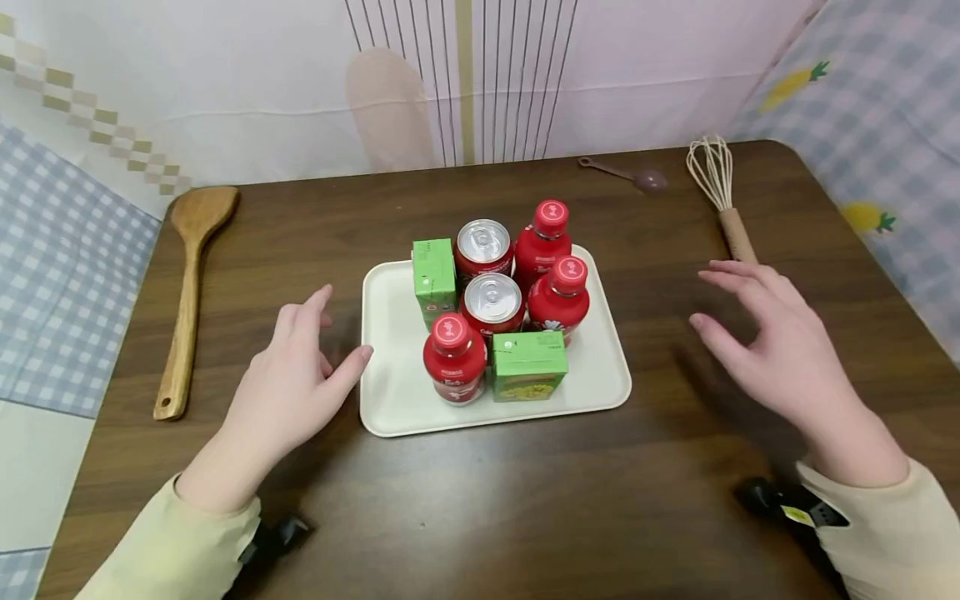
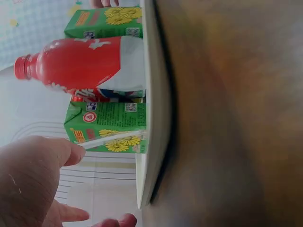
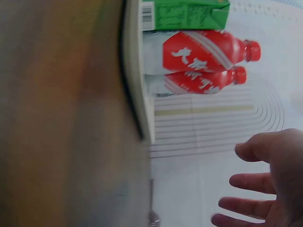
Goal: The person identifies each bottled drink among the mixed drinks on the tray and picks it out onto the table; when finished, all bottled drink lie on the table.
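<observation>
A white tray [image 1: 397, 400] sits mid-table, bearing three red-capped bottles, two red cans and two green drink cartons. One bottle [image 1: 454, 367] stands at the front left beside a carton [image 1: 529, 367]; another carton [image 1: 433, 279] is behind, at the left. The cans [image 1: 492, 298] are in the middle, and two more bottles [image 1: 558, 300] stand at the right. My left hand [image 1: 288, 379] hovers by the tray's left edge, fingers relaxed, holding nothing. Well off the tray's right side, my right hand [image 1: 780, 350] is held out with spread fingers, also holding nothing.
A wooden spatula [image 1: 191, 292] lies along the table's left side. At the back right are a small measuring spoon [image 1: 626, 173] and a whisk [image 1: 722, 196], its handle pointing toward my right hand. A curtain-like cloth [image 1: 285, 92] hangs behind the table.
</observation>
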`<act>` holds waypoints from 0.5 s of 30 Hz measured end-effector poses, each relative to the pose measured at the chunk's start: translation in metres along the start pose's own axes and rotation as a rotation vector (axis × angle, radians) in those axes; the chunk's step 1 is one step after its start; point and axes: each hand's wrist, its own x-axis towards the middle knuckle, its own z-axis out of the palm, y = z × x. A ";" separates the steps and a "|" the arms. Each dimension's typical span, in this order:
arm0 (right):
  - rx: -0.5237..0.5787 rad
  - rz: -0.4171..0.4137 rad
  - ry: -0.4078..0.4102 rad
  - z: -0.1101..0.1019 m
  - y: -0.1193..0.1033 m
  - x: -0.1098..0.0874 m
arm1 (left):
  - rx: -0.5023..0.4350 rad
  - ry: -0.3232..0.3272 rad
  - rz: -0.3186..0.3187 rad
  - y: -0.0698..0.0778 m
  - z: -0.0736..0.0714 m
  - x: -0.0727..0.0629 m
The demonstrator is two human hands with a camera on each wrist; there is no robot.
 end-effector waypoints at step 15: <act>0.262 -0.143 -0.200 -0.011 -0.050 0.060 | -0.343 -0.189 -0.133 -0.013 0.004 0.038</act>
